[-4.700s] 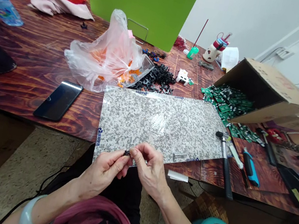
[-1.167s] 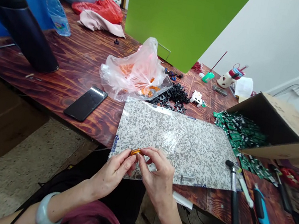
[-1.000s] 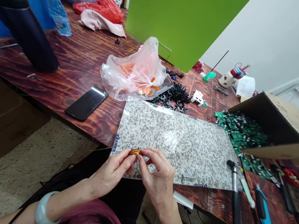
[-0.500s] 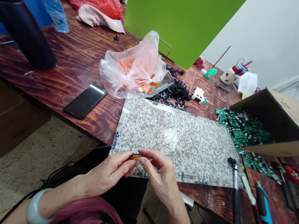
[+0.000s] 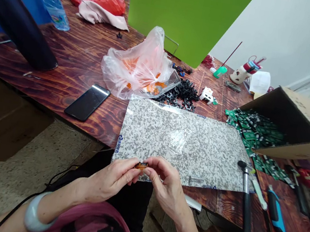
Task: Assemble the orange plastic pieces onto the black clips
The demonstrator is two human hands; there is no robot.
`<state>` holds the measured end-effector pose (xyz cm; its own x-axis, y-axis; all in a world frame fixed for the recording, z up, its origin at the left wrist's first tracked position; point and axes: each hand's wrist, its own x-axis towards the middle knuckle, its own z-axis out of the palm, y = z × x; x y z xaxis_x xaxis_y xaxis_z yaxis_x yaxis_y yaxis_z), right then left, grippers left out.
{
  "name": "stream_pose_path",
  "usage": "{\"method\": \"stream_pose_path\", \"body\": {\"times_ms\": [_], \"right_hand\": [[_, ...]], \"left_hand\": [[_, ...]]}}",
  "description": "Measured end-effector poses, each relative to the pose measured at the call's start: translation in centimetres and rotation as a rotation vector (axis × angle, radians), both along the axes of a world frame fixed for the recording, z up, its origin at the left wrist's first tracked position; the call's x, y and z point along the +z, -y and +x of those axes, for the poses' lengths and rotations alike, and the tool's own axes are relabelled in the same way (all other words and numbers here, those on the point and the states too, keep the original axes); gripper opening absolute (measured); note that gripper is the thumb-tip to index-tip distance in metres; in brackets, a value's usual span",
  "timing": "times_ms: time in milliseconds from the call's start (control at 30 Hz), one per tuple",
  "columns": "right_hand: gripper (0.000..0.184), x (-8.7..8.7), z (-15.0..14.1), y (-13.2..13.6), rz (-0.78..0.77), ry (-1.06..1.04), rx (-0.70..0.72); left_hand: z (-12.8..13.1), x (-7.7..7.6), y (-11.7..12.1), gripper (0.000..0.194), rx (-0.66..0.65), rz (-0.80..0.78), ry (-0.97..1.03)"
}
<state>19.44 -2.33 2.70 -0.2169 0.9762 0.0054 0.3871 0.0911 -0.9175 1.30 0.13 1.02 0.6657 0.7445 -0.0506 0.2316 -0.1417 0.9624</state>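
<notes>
A small orange and black plastic part (image 5: 141, 166) is pinched between my two hands, just above the near edge of the speckled board (image 5: 152, 131). My left hand (image 5: 110, 178) grips its left end with thumb and forefinger. The fingertips of my right hand (image 5: 168, 186) close on its right end. Fingers cover much of the part. Thin clear pins or slivers (image 5: 179, 140) lie scattered in the middle of the board. Beyond the board are a heap of black plastic parts (image 5: 184, 93) and a clear plastic bag (image 5: 142, 66) with orange parts inside.
A phone (image 5: 87, 102) lies left of the board. To the right are a hammer (image 5: 245, 206), a blue-black cutter (image 5: 276, 209), and a cardboard box (image 5: 300, 121) spilling green circuit boards (image 5: 256, 130). A dark flask (image 5: 18, 20) stands at left; a green panel (image 5: 185, 13) rises behind.
Earliest, my fingers held a small black piece; later frames show an orange part with black on it. My right fingers have shifted slightly along it. The view has turned left since the earliest frame.
</notes>
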Motion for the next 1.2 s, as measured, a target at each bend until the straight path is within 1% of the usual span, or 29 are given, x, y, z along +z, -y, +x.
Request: {"method": "stream_pose_path", "body": {"times_ms": [300, 367, 533, 700, 833, 1000, 1100, 1200], "right_hand": [[0.011, 0.3, -0.1, 0.3, 0.013, 0.057, 0.050], [0.010, 0.3, -0.1, 0.4, 0.021, 0.064, 0.064], [0.010, 0.3, -0.2, 0.8, 0.066, 0.078, 0.080], [0.009, 0.1, -0.3, 1.1, 0.086, 0.084, 0.080], [0.009, 0.2, -0.3, 1.3, 0.087, 0.082, 0.088], [0.010, 0.6, -0.2, 1.6, 0.069, 0.064, 0.079], [0.010, 0.6, 0.0, 1.7, 0.058, 0.040, 0.056], [0.015, 0.3, 0.4, 1.8, 0.051, 0.000, 0.018]], "left_hand": [[-0.4, -0.2, 0.0, 0.023, -0.031, 0.055, -0.012], [-0.5, -0.4, 0.0, 0.022, -0.049, 0.074, -0.022], [-0.7, -0.6, 0.2, 0.021, -0.120, 0.125, -0.117], [-1.0, -0.4, 0.3, 0.024, -0.141, 0.175, -0.112], [-1.0, -0.1, 0.2, 0.022, -0.155, 0.140, -0.103], [-0.8, 0.0, 0.4, 0.022, -0.173, 0.077, -0.040], [-0.8, 0.0, 0.6, 0.024, -0.169, 0.080, -0.032], [-0.7, 0.0, 0.7, 0.026, -0.165, 0.093, -0.062]]}}
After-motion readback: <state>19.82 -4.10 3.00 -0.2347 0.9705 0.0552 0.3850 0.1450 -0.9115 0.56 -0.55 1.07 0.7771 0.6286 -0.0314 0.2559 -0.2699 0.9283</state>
